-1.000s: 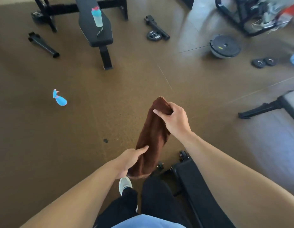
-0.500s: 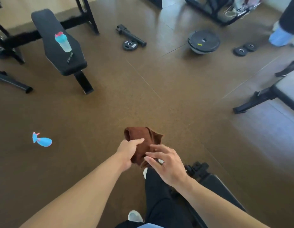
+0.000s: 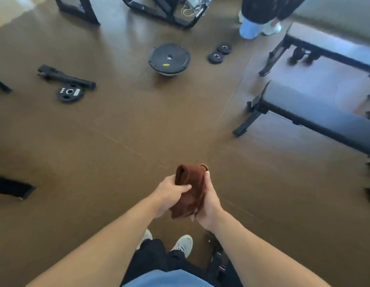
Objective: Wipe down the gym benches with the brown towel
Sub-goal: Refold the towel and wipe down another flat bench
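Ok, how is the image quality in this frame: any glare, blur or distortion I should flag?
Head view: window glare washes the floor at upper right; the far bench and the edges are smeared with motion blur; wide-angle bending splays the forearms; the towel and both hands stay reasonably sharp.

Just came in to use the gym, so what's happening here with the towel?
A person stands on the brown floor holding a folded brown towel in both hands: the left hand grips it with the thumb across the front, and the right hand cups its other side. No wiping is under way; the nearest bench sits off to the right, untouched. Weight plates lie scattered on the floor.
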`<act>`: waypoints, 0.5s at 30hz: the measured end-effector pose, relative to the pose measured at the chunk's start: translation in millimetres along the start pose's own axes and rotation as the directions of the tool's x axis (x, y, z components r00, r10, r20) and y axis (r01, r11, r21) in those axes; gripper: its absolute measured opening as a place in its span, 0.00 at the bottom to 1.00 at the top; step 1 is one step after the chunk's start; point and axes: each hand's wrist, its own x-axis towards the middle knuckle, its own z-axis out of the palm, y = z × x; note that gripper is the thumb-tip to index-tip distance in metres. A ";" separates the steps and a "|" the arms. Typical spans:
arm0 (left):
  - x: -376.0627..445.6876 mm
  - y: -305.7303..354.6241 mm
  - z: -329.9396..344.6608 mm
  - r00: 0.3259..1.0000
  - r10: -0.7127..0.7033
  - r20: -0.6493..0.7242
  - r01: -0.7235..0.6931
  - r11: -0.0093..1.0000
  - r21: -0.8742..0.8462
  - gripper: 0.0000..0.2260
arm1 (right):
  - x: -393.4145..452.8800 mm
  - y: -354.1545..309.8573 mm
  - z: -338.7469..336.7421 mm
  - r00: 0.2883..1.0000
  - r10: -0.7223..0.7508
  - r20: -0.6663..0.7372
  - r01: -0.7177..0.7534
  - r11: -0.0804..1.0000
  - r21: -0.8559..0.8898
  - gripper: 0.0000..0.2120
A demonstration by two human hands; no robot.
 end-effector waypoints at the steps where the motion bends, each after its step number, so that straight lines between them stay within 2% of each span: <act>1: 14.6 17.1 3.2 0.999 -0.031 0.030 0.033 0.998 -0.055 0.14 | 3.4 -17.8 -6.1 0.999 0.022 0.035 -0.024 0.998 0.055 0.41; 2: 31.4 32.1 6.3 0.997 -0.056 0.048 0.061 0.993 -0.105 0.15 | 8.9 -35.1 -11.2 0.997 0.025 0.067 -0.031 0.995 0.099 0.40; 4: 69.6 55.9 12.2 0.996 -0.069 0.060 0.078 0.986 -0.145 0.16 | 25.6 -70.1 -21.7 1.000 -0.010 0.009 0.009 0.994 0.113 0.33; 6: 108.2 77.8 18.3 0.996 -0.061 0.059 0.067 0.991 -0.114 0.15 | 47.1 -104.4 -30.7 0.983 -0.126 -0.130 0.137 0.987 0.079 0.22; 9: 162.8 114.4 32.3 0.994 -0.044 0.103 0.048 0.998 -0.028 0.13 | 77.6 -157.6 -40.4 0.899 -0.292 -0.327 0.292 0.955 -0.050 0.11; 11: 195.9 142.1 44.5 0.989 -0.054 0.137 0.054 0.999 0.008 0.12 | 95.3 -191.4 -44.9 0.823 -0.349 -0.447 0.307 0.937 -0.167 0.12; 12: 211.4 158.3 51.9 0.986 -0.062 0.153 0.057 0.998 0.035 0.12 | 103.5 -210.2 -48.1 0.784 -0.348 -0.513 0.304 0.937 -0.170 0.14; 15: 253.3 207.7 80.0 0.986 -0.054 0.160 0.035 0.993 0.117 0.15 | 122.3 -263.9 -63.0 0.744 -0.307 -0.593 0.331 0.941 -0.072 0.21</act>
